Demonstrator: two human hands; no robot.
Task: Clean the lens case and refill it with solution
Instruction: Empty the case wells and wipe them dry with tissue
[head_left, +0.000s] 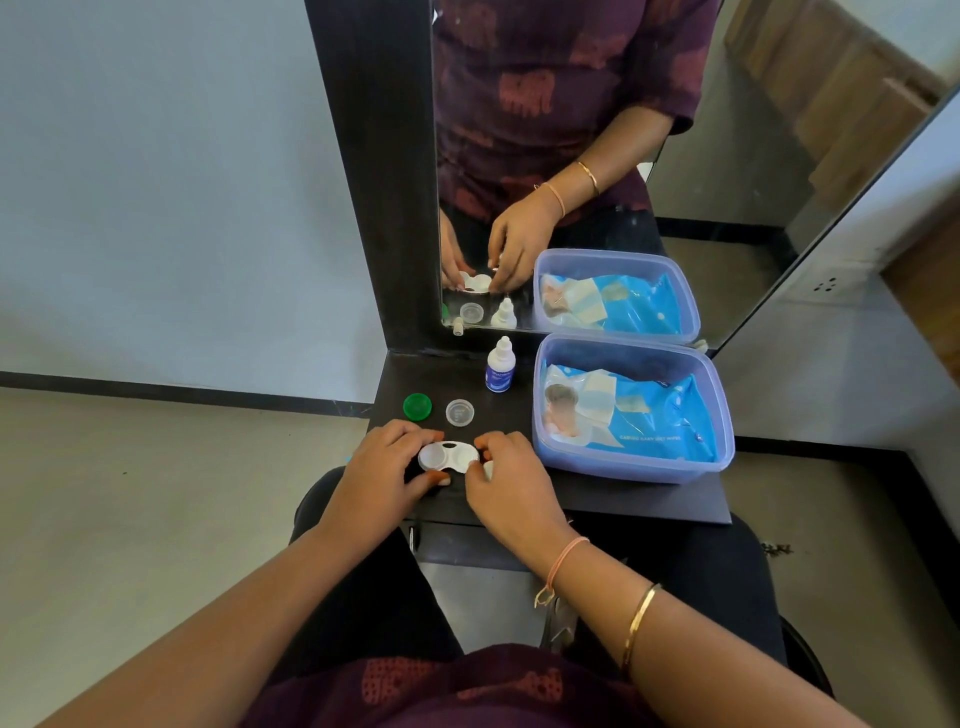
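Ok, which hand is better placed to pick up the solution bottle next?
Right, probably. The right hand sits directly in front of the bottle, while the left hand grips the lens case and can steady it.

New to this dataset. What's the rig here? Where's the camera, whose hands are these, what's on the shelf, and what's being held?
There is no robot here: a person works with bare hands. The single picture comes from a wide-angle camera worn on their head, looking forward and down, so the arms enter from the bottom. The left hand and right hand each have a grip on one end of a white lens case, its caps off, at the front of a dark shelf. Behind it lie a green cap and a clear cap, and a small solution bottle stands upright. To the right sits a plastic container holding a blue pack of wet wipes. The mirror at the back repeats everything, so the upper hands are only reflections.
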